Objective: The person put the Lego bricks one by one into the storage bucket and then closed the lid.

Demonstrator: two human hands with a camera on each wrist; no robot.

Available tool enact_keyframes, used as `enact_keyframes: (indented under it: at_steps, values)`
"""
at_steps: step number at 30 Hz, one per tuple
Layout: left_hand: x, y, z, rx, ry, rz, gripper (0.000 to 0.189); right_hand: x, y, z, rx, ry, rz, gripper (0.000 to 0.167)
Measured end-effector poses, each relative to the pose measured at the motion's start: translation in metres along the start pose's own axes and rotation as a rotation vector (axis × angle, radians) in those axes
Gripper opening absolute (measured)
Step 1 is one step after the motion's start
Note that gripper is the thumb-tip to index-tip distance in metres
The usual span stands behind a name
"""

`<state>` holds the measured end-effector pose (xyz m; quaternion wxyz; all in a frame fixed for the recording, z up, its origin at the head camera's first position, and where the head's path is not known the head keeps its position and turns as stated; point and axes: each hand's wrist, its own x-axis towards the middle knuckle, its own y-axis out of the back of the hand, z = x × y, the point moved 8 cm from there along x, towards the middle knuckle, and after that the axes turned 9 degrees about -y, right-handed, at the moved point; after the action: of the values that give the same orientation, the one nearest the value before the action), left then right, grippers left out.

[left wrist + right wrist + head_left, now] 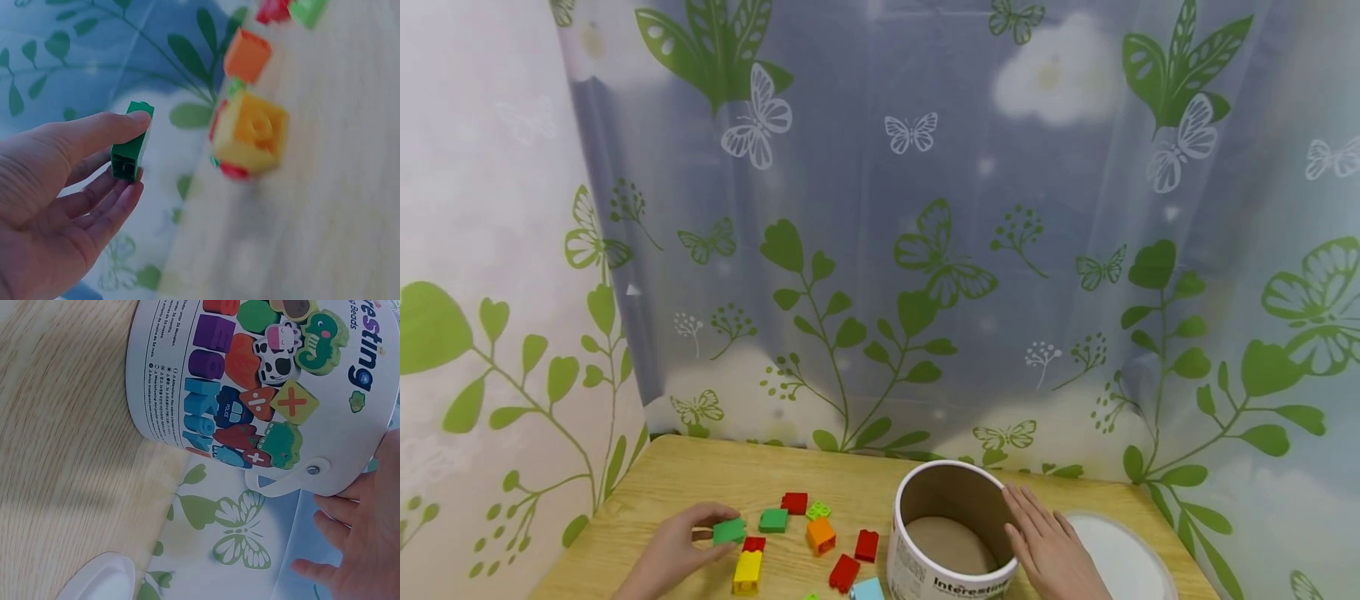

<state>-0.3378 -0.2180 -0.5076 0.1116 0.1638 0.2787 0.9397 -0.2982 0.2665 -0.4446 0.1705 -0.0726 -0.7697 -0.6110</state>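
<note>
Between thumb and fingers my left hand [679,542] pinches a green toy brick [728,532], also plain in the left wrist view as a dark green brick [132,142]. Just beside it lie a yellow brick [747,572] and a red brick [754,544]. My right hand [1051,542] rests with extended fingers on the rim of a round white bucket [910,542]. Its inside shows a bare brown bottom. In the right wrist view the bucket [250,387] bears printed pictures of toys, and the right hand [359,531] touches its upper edge.
More bricks lie left of the bucket: a green one [773,521], an orange one [822,536], a light green one [818,510], several red ones [867,546] and a light blue one [868,589]. A white lid [1123,558] lies right of the bucket. A patterned curtain [865,333] hangs behind the table.
</note>
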Motion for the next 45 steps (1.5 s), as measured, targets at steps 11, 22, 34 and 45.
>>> enact_keyframes:
  at_steps: [11, 22, 34, 45]
  values:
    - [0.034, -0.017, 0.065, -0.013, -0.128, -0.019, 0.035, 0.0, 0.0, 0.0, -0.014, 0.008, 0.027, 0.048]
    - [0.061, -0.043, 0.114, -0.055, -0.243, -0.052, 0.036, -0.001, 0.002, -0.001, -0.05, 0.024, 0.031, 0.047]
    - [0.091, -0.087, 0.154, -0.088, -0.34, -0.079, 0.036, 0.0, 0.002, 0.001, -0.064, 0.007, 0.002, 0.047]
    - [0.117, -0.146, 0.189, -0.082, -0.418, -0.123, 0.032, -0.001, 0.003, -0.001, -0.069, 0.022, 0.033, 0.047]
